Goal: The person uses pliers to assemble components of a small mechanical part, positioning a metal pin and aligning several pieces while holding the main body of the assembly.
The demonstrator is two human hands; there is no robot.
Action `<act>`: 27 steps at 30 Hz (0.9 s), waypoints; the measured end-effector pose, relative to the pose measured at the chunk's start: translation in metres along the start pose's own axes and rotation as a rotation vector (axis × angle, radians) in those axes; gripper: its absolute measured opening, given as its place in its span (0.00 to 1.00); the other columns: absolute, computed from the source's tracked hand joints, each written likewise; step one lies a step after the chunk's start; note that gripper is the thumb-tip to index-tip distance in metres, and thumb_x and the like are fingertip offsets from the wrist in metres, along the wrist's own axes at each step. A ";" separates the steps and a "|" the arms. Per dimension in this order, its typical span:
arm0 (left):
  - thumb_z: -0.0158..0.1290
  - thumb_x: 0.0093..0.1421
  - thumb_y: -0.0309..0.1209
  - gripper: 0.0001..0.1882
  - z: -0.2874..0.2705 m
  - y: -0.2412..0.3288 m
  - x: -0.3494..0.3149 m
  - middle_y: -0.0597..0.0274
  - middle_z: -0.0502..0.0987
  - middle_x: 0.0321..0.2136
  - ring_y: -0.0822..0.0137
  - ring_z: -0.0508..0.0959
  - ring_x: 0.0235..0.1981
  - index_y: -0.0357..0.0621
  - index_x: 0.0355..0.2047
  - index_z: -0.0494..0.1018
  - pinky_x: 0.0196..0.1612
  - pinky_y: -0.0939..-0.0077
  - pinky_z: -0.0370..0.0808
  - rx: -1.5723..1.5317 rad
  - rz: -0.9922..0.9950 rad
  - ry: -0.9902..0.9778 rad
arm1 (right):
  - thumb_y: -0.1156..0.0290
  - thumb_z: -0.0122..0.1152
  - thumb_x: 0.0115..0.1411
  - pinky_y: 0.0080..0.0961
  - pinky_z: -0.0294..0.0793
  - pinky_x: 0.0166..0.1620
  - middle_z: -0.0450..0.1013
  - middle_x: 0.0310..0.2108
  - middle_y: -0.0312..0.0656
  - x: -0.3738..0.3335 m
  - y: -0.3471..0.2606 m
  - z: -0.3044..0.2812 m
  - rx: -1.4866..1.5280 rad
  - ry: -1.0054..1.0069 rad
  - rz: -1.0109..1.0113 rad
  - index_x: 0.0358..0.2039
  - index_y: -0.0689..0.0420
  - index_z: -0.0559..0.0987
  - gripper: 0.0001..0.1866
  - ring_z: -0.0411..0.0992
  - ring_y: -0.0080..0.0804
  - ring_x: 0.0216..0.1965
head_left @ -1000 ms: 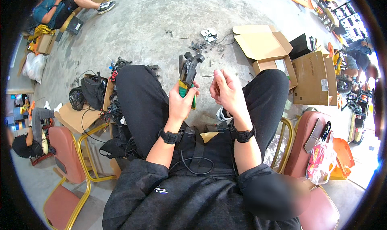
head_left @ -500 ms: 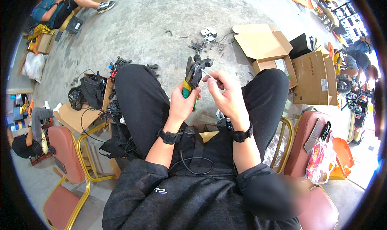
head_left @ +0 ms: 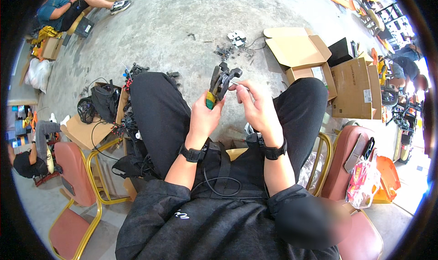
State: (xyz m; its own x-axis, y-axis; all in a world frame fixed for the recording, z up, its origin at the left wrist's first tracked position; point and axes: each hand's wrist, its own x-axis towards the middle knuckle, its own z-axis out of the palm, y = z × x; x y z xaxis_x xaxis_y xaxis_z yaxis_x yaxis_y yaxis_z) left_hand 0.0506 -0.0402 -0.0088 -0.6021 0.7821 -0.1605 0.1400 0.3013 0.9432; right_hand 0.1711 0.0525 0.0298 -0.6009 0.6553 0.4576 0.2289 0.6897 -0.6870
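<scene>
Green-and-yellow handles of a dark-headed hand tool [head_left: 210,99] sit in the curled fingers of the left hand [head_left: 203,118], held above the floor between the knees, a black knobbed part [head_left: 235,72] at its head. The right hand [head_left: 258,108], partly closed, pinches a thin metal rod [head_left: 235,82] against that part. Ahead to the right, an open brown cardboard box [head_left: 296,50] contains a pale sheet [head_left: 318,73]; the taller brown carton [head_left: 350,93] beside it hides its contents. A clear plastic bag [head_left: 355,197] on the right holds a red packet [head_left: 365,174].
</scene>
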 end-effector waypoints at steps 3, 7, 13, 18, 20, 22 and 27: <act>0.56 0.54 0.28 0.08 -0.002 0.007 -0.002 0.61 0.72 0.17 0.75 0.71 0.20 0.37 0.33 0.71 0.25 0.75 0.68 0.046 0.066 0.053 | 0.65 0.41 0.66 0.20 0.62 0.26 0.61 0.14 0.33 0.001 -0.005 0.004 0.938 -0.157 0.608 0.32 0.64 0.74 0.17 0.60 0.21 0.16; 0.56 0.54 0.27 0.09 -0.004 0.005 -0.002 0.61 0.74 0.18 0.75 0.71 0.21 0.37 0.34 0.71 0.26 0.76 0.69 -0.041 0.119 0.077 | 0.63 0.41 0.66 0.18 0.58 0.24 0.60 0.12 0.33 0.002 -0.008 0.000 1.505 -0.241 0.778 0.32 0.64 0.73 0.18 0.55 0.18 0.14; 0.57 0.55 0.29 0.09 -0.002 -0.010 0.003 0.63 0.77 0.21 0.79 0.72 0.23 0.37 0.32 0.73 0.28 0.80 0.69 -0.180 0.036 0.072 | 0.64 0.43 0.64 0.18 0.55 0.24 0.59 0.12 0.31 0.001 -0.008 -0.001 1.124 -0.214 0.715 0.31 0.63 0.75 0.16 0.54 0.19 0.13; 0.58 0.55 0.31 0.10 -0.004 -0.010 0.006 0.65 0.77 0.22 0.79 0.74 0.24 0.36 0.31 0.74 0.29 0.81 0.70 -0.372 -0.024 0.013 | 0.71 0.52 0.59 0.25 0.65 0.26 0.72 0.23 0.41 0.001 -0.015 0.001 0.202 -0.043 0.167 0.33 0.59 0.76 0.07 0.68 0.31 0.22; 0.58 0.55 0.31 0.10 -0.007 0.000 0.002 0.65 0.77 0.22 0.79 0.73 0.24 0.36 0.31 0.74 0.30 0.81 0.70 -0.183 -0.048 0.001 | 0.71 0.55 0.56 0.28 0.65 0.30 0.72 0.26 0.44 0.001 -0.016 0.003 0.233 -0.077 0.204 0.32 0.59 0.76 0.06 0.69 0.37 0.27; 0.58 0.55 0.31 0.10 -0.007 0.007 0.000 0.65 0.76 0.22 0.79 0.72 0.24 0.36 0.32 0.75 0.30 0.80 0.69 -0.132 -0.012 0.011 | 0.72 0.56 0.54 0.31 0.64 0.35 0.71 0.26 0.42 0.000 -0.011 0.006 0.057 -0.061 0.057 0.31 0.58 0.76 0.05 0.68 0.39 0.28; 0.58 0.54 0.31 0.11 -0.008 0.001 0.000 0.66 0.75 0.22 0.79 0.69 0.24 0.37 0.34 0.75 0.30 0.79 0.69 -0.075 0.032 0.040 | 0.73 0.56 0.53 0.32 0.62 0.37 0.68 0.23 0.42 0.002 -0.014 0.003 0.000 -0.073 -0.008 0.29 0.58 0.74 0.04 0.66 0.40 0.28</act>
State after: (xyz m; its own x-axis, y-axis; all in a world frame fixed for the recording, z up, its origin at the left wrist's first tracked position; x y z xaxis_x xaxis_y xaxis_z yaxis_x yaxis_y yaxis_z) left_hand 0.0446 -0.0437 -0.0053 -0.6296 0.7677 -0.1193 0.1013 0.2334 0.9671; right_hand 0.1647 0.0431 0.0392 -0.6569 0.6255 0.4210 0.2241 0.6951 -0.6831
